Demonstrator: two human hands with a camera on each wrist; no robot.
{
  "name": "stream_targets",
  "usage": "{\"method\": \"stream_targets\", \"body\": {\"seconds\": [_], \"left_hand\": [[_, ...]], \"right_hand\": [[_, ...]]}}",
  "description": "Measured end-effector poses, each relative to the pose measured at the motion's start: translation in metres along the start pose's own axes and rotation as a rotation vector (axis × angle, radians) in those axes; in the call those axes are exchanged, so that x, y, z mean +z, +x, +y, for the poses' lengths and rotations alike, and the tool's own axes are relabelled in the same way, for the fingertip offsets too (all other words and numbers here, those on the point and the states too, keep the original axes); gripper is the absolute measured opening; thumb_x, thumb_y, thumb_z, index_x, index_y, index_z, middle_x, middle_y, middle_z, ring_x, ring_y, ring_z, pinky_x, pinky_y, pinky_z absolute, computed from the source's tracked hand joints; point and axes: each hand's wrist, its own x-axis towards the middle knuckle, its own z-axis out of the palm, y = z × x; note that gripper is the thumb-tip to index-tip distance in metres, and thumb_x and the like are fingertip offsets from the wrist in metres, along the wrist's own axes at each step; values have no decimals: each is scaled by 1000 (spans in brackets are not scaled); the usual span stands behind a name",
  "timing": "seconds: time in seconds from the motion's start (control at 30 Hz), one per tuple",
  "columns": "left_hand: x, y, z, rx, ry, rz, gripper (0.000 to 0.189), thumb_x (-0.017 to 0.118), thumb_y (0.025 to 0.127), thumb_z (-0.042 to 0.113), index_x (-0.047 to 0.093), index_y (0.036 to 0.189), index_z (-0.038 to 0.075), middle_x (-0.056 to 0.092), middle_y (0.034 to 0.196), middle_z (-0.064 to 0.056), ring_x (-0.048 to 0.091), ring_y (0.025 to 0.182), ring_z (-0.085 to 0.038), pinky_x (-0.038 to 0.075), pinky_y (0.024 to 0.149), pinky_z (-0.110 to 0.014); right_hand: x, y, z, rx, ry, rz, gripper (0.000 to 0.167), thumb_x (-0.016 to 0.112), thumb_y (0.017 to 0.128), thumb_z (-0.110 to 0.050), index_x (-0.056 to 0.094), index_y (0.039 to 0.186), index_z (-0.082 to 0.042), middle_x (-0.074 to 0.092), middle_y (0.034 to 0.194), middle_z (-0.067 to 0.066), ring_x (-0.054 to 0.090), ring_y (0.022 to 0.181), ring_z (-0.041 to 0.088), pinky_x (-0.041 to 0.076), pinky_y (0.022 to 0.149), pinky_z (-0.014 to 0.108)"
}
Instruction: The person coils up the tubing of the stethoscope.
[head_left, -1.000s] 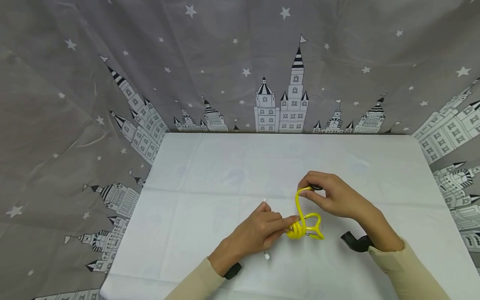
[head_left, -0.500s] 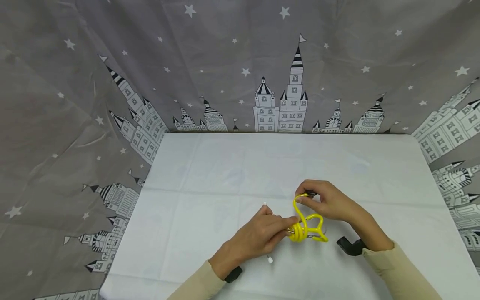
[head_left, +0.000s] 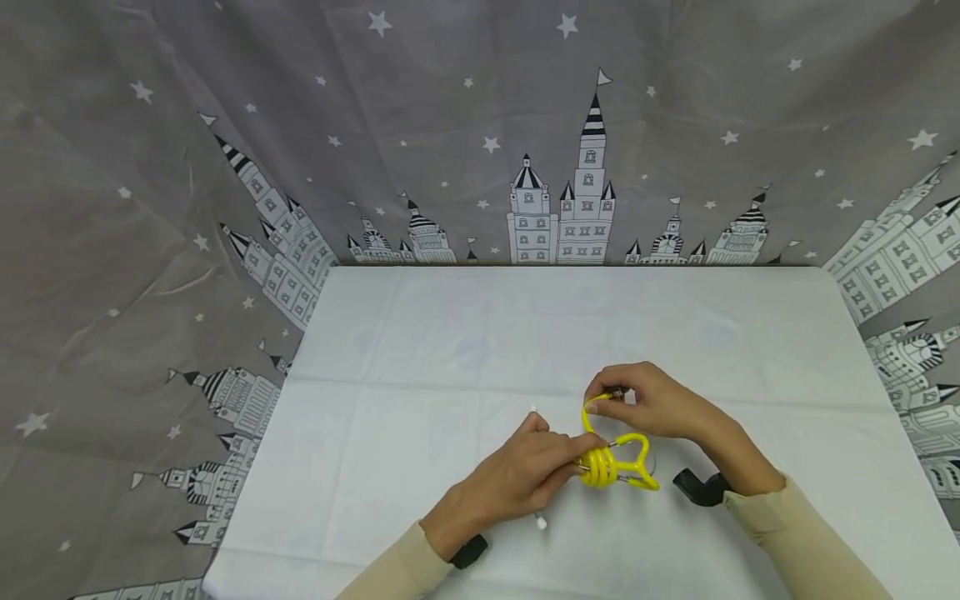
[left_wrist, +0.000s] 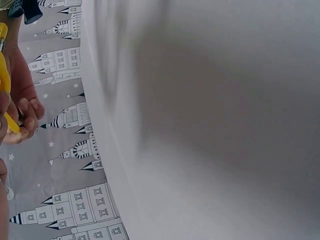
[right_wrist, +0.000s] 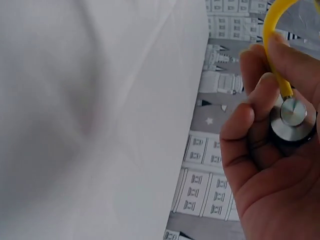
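Observation:
A stethoscope with yellow tubing (head_left: 598, 468) is held over the white table, its tube wound in several coils around the metal ear tubes. My left hand (head_left: 517, 471) grips it at the left of the coils, index finger lying against them. White eartips (head_left: 541, 522) stick out beyond that hand, above and below. With thumb and fingers my right hand (head_left: 652, 404) pinches the tube's end near the chestpiece. In the right wrist view, the round silver chestpiece (right_wrist: 292, 120) sits within the curled right hand. Yellow tubing (left_wrist: 4, 65) shows at the left wrist view's edge.
The white-covered table (head_left: 405, 333) has light creases. Behind it and at the sides hangs a grey curtain (head_left: 450, 108) with printed castles and stars. Black wrist mounts (head_left: 701, 487) sit at both sleeves.
My right hand has come down and slightly left with the tube's end, bringing it closer to the coils. The free length of tube is shorter; the left hand has barely moved.

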Motion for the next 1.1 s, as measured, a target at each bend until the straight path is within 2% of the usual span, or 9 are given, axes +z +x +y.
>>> {"method": "stream_targets", "body": {"seconds": [0.1,0.2,0.37,0.5,0.67,0.83,0.93,1.0,1.1], "left_hand": [[1,-1,1,1,-3,3,45,66,108,24,56,151,15,63,83,16,47,70,3,34,86,-24],[-2,0,1,-12,-18,16,44,66,108,25,57,150,16,69,91,17,51,74,4,33,85,-22],[-11,2,0,-20,-24,61,41,67,108,25,59,147,17,75,100,17,56,78,5,34,84,-22],[-16,4,0,-14,-18,85,42,69,106,23,60,146,16,75,97,16,57,76,5,35,82,-23],[-19,3,-1,-43,-35,109,44,73,104,20,60,145,16,77,97,15,58,75,5,34,81,-23],[-20,3,-4,-70,-84,137,46,72,104,21,59,148,15,79,105,14,56,73,3,34,82,-24],[-21,1,-8,-105,-110,154,44,69,106,23,60,148,16,75,100,14,51,71,2,35,82,-25],[-21,0,-11,-129,-128,168,42,68,107,22,60,148,16,69,91,13,48,68,2,35,81,-24],[-21,-3,-16,-172,-166,197,41,70,106,19,62,146,16,63,83,12,48,66,2,36,79,-24]], "right_hand": [[-3,-2,3,26,14,38,11,83,97,-24,76,103,-28,75,97,-14,62,83,7,52,76,24],[-6,-7,9,71,86,71,15,80,99,-21,74,111,-26,74,102,-9,66,81,18,54,73,26],[-5,-17,24,82,274,57,19,67,107,-10,67,126,-11,71,112,10,68,80,34,61,74,34],[-2,-23,35,78,362,41,18,64,107,-5,64,125,-2,72,105,19,71,79,25,64,77,35],[4,-28,42,112,394,45,15,65,106,-5,66,121,-3,75,99,13,71,79,12,63,76,31],[16,-32,47,53,493,13,14,61,106,2,63,120,5,77,105,12,72,84,7,63,75,29],[25,-35,49,14,547,-6,12,57,106,6,60,118,7,77,103,6,69,82,4,61,70,27],[32,-37,50,5,567,-6,9,56,107,6,58,115,7,75,98,1,68,78,7,59,66,29],[39,-39,48,-7,579,-5,7,56,107,6,57,114,6,74,95,6,69,70,21,58,62,34]]}}
